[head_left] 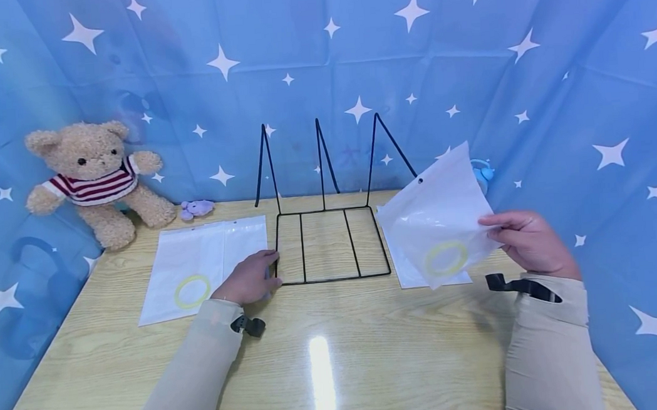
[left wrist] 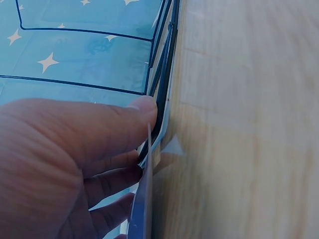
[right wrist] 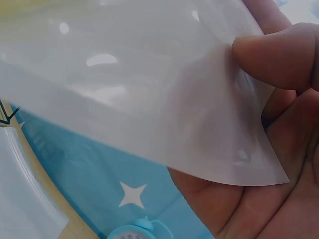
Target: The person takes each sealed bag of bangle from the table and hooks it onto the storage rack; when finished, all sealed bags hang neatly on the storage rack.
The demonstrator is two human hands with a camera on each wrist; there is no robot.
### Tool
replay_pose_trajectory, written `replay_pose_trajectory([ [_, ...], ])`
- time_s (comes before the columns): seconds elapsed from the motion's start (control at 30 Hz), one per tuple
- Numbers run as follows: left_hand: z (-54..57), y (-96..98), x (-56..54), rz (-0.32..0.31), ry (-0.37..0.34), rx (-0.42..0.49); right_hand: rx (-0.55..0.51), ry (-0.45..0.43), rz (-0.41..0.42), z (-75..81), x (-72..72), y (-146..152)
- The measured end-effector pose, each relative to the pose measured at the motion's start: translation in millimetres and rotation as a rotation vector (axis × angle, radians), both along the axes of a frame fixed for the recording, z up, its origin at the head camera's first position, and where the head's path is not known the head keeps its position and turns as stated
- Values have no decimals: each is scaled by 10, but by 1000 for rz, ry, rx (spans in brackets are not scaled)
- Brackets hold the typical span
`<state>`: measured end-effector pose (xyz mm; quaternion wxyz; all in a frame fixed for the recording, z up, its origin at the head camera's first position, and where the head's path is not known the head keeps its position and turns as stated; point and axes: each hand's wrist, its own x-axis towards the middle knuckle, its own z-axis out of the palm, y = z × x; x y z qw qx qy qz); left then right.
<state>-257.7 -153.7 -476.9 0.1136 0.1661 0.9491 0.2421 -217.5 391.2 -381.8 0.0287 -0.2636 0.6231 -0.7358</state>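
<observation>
Our head view forward and down, wrist views close, head and left wrist sharing the wire rack (head_left: 324,210)

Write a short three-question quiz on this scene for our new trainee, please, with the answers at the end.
1. What does the right hand hold up?
2. True or false: the teddy bear wears a striped sweater.
3. Which thing does the left hand touch?
a) the clock
b) the black wire rack
c) the small purple toy

Key: 1. A plastic bag. 2. True. 3. b.
</observation>
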Motion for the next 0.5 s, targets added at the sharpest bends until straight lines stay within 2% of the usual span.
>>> replay_pose_trajectory([
  [0.2, 8, -6, 3, -3, -1, 1, 25, -34, -40, -16, -3, 8],
  [0.5, 10, -10, -11, -30, 23, -24, 177, -108, -216, 14, -23, -68],
])
